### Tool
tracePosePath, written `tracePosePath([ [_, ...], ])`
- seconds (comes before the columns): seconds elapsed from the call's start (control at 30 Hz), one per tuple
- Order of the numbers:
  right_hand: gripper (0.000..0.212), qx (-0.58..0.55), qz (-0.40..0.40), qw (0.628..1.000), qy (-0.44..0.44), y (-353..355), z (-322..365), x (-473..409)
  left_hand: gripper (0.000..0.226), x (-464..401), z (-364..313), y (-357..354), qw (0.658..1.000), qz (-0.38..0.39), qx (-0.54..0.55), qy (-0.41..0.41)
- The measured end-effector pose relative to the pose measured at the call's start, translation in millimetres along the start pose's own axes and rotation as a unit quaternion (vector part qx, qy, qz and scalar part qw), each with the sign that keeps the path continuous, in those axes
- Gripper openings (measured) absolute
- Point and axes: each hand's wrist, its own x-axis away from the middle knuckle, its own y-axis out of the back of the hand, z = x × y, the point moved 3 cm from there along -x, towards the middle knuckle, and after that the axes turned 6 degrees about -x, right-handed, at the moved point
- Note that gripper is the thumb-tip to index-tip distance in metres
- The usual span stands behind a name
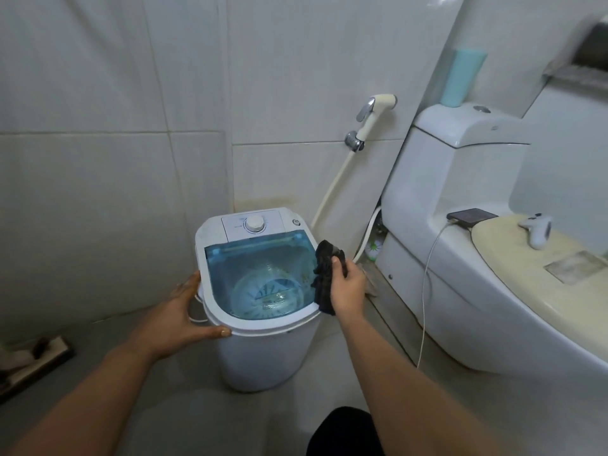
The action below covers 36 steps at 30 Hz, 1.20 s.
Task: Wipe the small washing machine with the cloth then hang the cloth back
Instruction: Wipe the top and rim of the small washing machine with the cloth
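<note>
Against the tiled corner of the bathroom stands the small washing machine, its blue see-through lid shut and its timer dial at the back. My left hand lies open around the near-left rim, fingers along the side and thumb across the front edge, steadying it. My right hand is closed on the dark cloth, which is bunched and pressed against the right rim, its tail hanging down over the edge.

Judging from this, wiping is underway on the right side. The machine looks light, so a hard push could tip or slide it if the steadying hand slackens. Close on the right, a phone sits on the toilet with its charging cable dangling; a wide elbow swing could snag it.
</note>
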Motion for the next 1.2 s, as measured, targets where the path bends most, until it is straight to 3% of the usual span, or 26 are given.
tracePosePath([
  [0.07, 0.024, -0.017, -0.003, 1.0, 0.011, 3, -8, 19, 0.122, 0, -1, 1, 1.0, 0.001, 0.001, -0.009],
  [0.2, 0.04, 0.0, 0.018, 0.999, 0.049, 8, -22, 64, 0.128, 0, 1, 0, 1.0, 0.006, 0.005, -0.011],
  [0.37, 0.04, 0.048, 0.063, 0.977, 0.199, 4, -22, 115, 0.139, 0, 2, -3, 1.0, 0.013, 0.011, 0.012],
  [0.57, 0.038, 0.138, 0.168, 0.892, 0.397, -34, -19, 159, 0.141, 4, 3, -2, 0.999, -0.001, -0.015, 0.031],
  [0.7, 0.036, 0.181, 0.239, 0.838, 0.456, -70, -11, 177, 0.131, -1, 19, -9, 0.999, -0.004, -0.025, 0.036],
  [0.77, 0.034, 0.192, 0.26, 0.828, 0.458, -91, -4, 181, 0.118, -3, 21, -10, 0.999, -0.005, -0.02, 0.039],
  [0.9, 0.038, 0.216, 0.282, 0.862, 0.362, -128, 26, 170, 0.108, 0, 23, -14, 1.0, -0.006, 0.022, 0.016],
  [1.03, 0.039, 0.251, 0.325, 0.866, 0.284, -161, 61, 145, 0.049, 3, 28, -19, 0.999, -0.004, 0.031, 0.039],
  [1.2, 0.037, 0.316, 0.345, 0.839, 0.277, -200, 78, 109, 0.078, -1, 22, -12, 0.997, -0.034, 0.066, 0.024],
])
